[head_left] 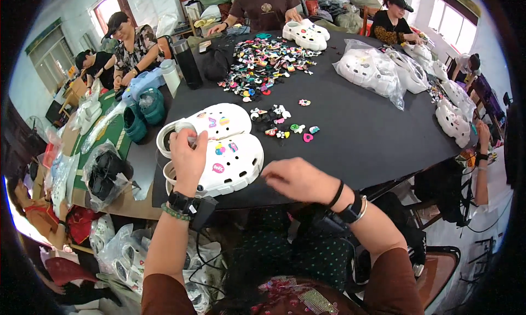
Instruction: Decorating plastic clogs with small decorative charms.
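Observation:
Two white clogs lie side by side on the black tabletop in front of me, toes to the right. The nearer clog point(233, 169) carries a pink speech-bubble charm point(218, 168) and other colourful charms; the farther clog point(230, 117) has charms on its upper too. My left hand point(188, 153) is closed over the nearer clog at its foot opening, fingers curled down into it. Just right of that clog's toe is my right hand point(298, 178), apart from it, its fingertips blurred. Several loose charms point(282, 126) lie beyond the toes.
A large pile of colourful charms point(268, 63) covers the table's far middle. White clogs in plastic bags point(370, 71) stand at the right. A black bottle point(187, 64) and teal clogs point(143, 112) are to the left. Other people work around the table.

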`<state>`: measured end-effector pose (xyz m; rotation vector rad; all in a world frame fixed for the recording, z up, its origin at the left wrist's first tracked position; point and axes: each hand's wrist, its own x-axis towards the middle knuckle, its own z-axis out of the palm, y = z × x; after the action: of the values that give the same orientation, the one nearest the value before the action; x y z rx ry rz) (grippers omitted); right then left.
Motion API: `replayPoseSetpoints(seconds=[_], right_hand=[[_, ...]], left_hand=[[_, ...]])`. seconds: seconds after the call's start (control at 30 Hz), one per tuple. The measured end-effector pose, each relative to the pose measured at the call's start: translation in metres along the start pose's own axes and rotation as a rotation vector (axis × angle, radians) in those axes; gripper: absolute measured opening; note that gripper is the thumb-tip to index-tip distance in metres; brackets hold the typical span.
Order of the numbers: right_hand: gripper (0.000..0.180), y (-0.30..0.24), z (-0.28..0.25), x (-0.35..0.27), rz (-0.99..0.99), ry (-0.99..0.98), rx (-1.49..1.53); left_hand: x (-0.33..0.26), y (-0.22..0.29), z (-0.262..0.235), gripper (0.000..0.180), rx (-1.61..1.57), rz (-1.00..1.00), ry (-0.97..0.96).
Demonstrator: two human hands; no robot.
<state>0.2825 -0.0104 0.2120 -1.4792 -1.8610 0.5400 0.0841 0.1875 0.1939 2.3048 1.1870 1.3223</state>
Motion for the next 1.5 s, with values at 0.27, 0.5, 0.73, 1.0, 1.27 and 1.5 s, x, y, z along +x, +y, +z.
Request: replayPoseSetpoints(seconds=[0.27,0.5,0.73,1.0,1.27,1.5], right_hand=[[0.014,0.089,-0.042,0.015,0.172,0.133,-0.345],[0.011,0.116,-0.048,0.058,0.182,0.117,-0.432],[0.012,0.117,-0.032,0.115,0.018,0.163,-0.507],[0.030,0.135,-0.014,0.173,0.219,-0.076,-0.635],[0.022,0.156,-0.036,0.158,0.145,-0.030,-0.509],[0.019,0.131,-0.062,0.137,0.240,0.036,-0.489]], left_hand=[[0.003,0.005,-0.001,0.026,-0.076,-0.011,0.024],[0.003,0.005,0.000,0.024,-0.095,-0.042,0.020],[0.002,0.008,0.000,0.023,-0.098,-0.014,0.037],[-0.002,0.008,0.000,0.024,-0.113,-0.056,0.047],[0.000,0.011,0.002,0.024,-0.119,-0.073,0.066],[-0.001,0.009,-0.001,0.025,-0.060,0.017,0.103]])
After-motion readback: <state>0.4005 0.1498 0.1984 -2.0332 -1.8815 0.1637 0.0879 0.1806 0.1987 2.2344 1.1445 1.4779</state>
